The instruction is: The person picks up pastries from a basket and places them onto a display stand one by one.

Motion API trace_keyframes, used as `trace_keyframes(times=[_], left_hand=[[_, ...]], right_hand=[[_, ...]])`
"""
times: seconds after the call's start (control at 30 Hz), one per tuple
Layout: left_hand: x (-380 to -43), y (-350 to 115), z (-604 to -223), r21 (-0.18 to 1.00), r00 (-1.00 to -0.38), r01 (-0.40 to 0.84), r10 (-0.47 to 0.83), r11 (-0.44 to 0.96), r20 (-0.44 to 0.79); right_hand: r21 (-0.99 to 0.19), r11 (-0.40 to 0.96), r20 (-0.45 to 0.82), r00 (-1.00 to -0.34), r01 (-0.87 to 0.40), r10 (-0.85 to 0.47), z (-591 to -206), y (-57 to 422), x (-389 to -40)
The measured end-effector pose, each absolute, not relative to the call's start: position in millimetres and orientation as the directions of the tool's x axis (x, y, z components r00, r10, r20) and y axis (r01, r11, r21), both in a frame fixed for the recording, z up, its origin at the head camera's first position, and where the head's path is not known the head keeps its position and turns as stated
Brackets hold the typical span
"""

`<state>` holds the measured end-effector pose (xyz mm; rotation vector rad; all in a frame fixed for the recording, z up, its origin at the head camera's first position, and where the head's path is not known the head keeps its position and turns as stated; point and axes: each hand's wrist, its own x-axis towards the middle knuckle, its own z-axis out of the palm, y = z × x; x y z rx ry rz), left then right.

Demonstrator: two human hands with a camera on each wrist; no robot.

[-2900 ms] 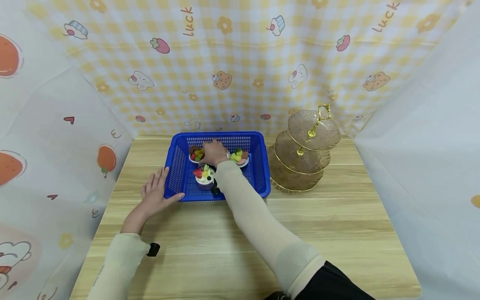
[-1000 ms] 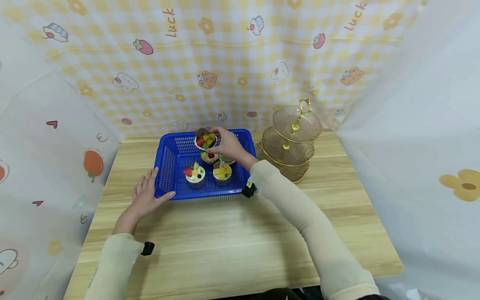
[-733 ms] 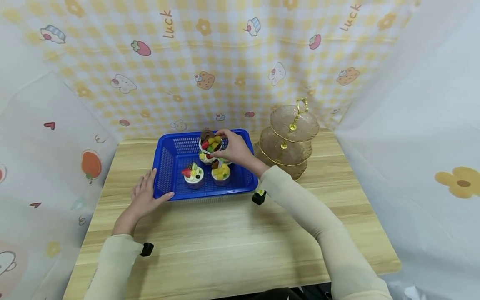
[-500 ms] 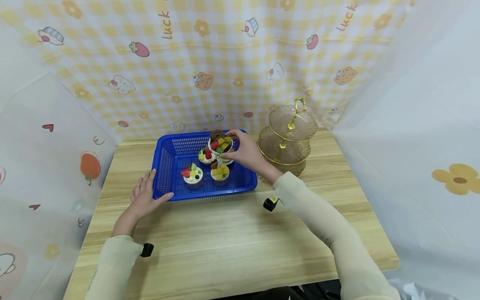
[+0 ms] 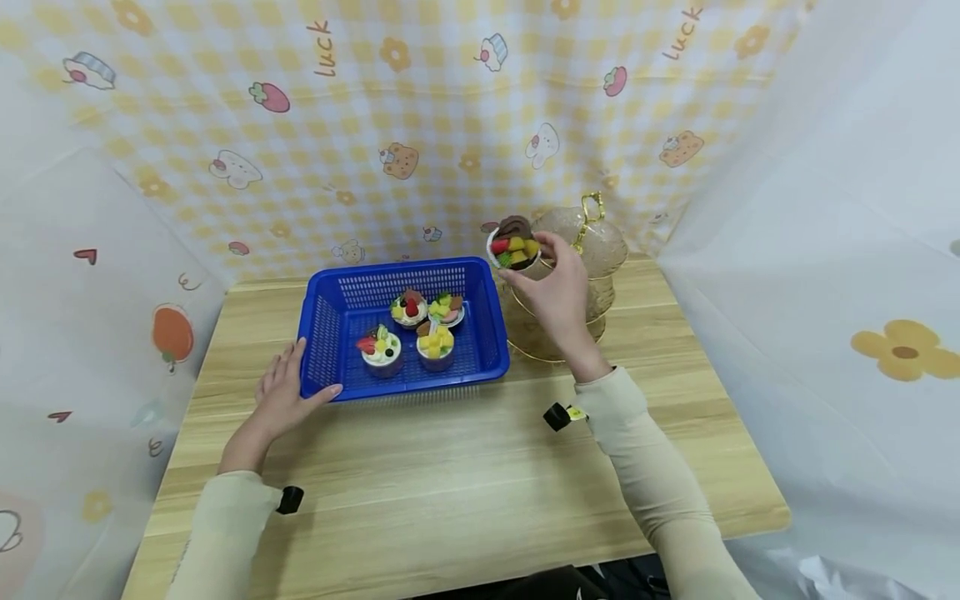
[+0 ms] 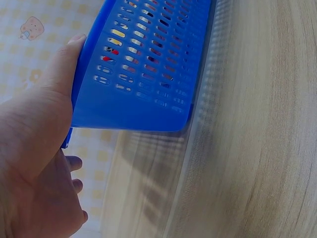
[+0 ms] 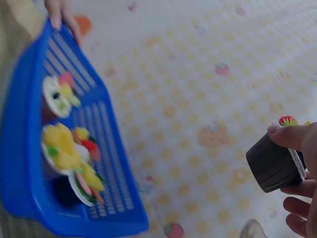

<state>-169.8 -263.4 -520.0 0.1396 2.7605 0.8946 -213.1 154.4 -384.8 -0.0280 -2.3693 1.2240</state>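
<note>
My right hand (image 5: 564, 292) pinches a fruit-topped dessert cup (image 5: 516, 247) between thumb and fingers, in the air between the blue basket (image 5: 495, 333) and the tiered stand (image 5: 609, 243). The held cup has red, yellow and green fruit pieces and a brown swirl on top; its dark side (image 7: 271, 163) shows in the right wrist view. At the basket's front left corner my left hand (image 5: 281, 398) rests with its thumb (image 6: 63, 64) along the rim and the other fingers outside the wall. Several more fruit-topped cups stand upright in the basket, including one with yellow cubes (image 5: 436, 343).
The three-tier stand has clear brownish plates with gold rims and a gold handle (image 5: 592, 207); my right hand partly covers it. A wooden table (image 5: 450, 475) carries everything. Behind it hangs a yellow checked cloth (image 5: 465, 125), with pale sheets on both sides.
My right hand reached into the basket, lifted the brown-swirl cup out and carried it rightward past the basket's edge, in front of the stand. My left hand has stayed at the basket corner.
</note>
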Motion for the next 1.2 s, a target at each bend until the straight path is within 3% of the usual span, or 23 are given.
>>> trace_keyframes(times=[0.3, 0.67, 0.9, 1.2], left_hand=[[-172, -265, -520, 0.596, -0.965, 0.007, 0.161, 0.803, -0.205], [-171, -265, -520, 0.610, -0.963, -0.002, 0.163, 0.792, -0.215], [-171, -264, -521, 0.619, -0.963, 0.000, 0.166, 0.785, -0.211], [-171, -266, -524, 0.623, -0.965, 0.006, 0.169, 0.782, -0.202]], right_hand=[[-0.828, 0.557, 0.386, -0.782, -0.060, 0.490, -383, 170, -224], [-0.839, 0.524, 0.283, -0.702, 0.150, 0.654, -389, 173, -236], [-0.815, 0.544, 0.313, -0.636, 0.201, 0.705, -395, 172, -243], [-0.782, 0.591, 0.368, -0.618, 0.199, 0.694, -405, 168, -248]])
